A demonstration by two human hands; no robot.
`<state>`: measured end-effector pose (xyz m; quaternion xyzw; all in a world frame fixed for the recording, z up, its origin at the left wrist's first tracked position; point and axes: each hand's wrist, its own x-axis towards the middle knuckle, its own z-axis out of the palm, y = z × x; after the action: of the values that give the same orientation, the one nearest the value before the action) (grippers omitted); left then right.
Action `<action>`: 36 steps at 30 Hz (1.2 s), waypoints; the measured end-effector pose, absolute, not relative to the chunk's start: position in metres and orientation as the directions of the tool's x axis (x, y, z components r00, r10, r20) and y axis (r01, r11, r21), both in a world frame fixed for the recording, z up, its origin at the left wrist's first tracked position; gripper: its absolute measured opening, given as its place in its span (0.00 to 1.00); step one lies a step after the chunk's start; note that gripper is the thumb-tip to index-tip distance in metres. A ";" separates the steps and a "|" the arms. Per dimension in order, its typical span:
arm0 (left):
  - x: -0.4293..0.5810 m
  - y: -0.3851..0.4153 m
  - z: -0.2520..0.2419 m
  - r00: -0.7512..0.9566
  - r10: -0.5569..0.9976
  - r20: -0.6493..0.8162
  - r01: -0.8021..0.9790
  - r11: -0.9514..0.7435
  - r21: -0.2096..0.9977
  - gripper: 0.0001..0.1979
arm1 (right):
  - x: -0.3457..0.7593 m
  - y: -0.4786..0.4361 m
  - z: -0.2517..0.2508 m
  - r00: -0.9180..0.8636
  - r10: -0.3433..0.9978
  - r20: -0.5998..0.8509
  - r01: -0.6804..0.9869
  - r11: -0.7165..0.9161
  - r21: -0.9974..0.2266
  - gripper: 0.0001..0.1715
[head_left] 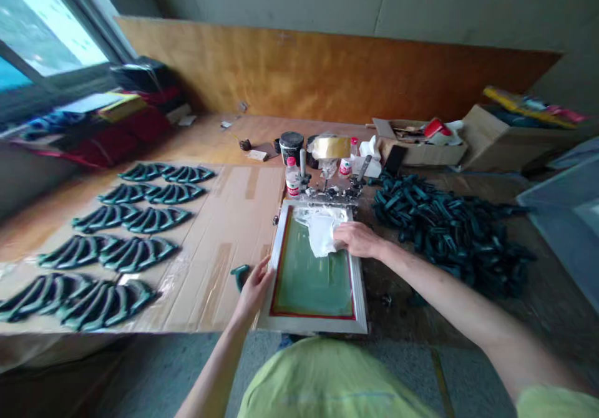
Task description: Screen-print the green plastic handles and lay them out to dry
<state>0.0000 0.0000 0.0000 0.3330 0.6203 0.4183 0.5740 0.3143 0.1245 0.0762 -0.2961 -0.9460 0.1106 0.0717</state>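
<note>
A silver-framed printing screen (360,293) with a green mesh and red border lies on the table in front of me. My left hand (255,287) grips its left frame edge, fingers curled round it. My right hand (358,239) presses a white cloth (322,231) against the upper part of the mesh. White smears cover the mesh near the top. A small dark green piece (240,274) lies on the cardboard just left of my left hand.
Rows of dark green curved plastic parts (116,237) lie on taped cardboard (224,231) at left. A heap of dark parts (444,228) is at right. Bottles (292,178), a black tub (291,145) and tape sit behind the screen. Cardboard boxes (496,140) stand at back right.
</note>
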 end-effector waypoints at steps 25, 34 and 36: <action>0.013 0.074 0.158 -0.165 0.986 -0.034 -0.291 -0.016 0.956 0.25 | 0.365 0.154 0.050 0.064 0.976 0.209 0.880 0.044 -0.474 0.14; 0.051 0.069 0.135 -0.128 0.961 -0.246 -0.384 0.181 0.905 0.24 | 0.297 0.084 0.023 -0.298 0.934 0.198 0.833 0.355 -0.424 0.04; 0.068 0.036 0.102 0.106 0.846 -0.523 -0.292 0.529 0.796 0.25 | 0.274 0.065 0.035 -0.270 0.923 0.273 0.824 0.368 -0.430 0.05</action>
<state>0.0682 0.0357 0.1015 0.2614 0.5294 0.4086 0.6960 0.2744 0.0649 0.0345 -0.5529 -0.7903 0.1017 0.2439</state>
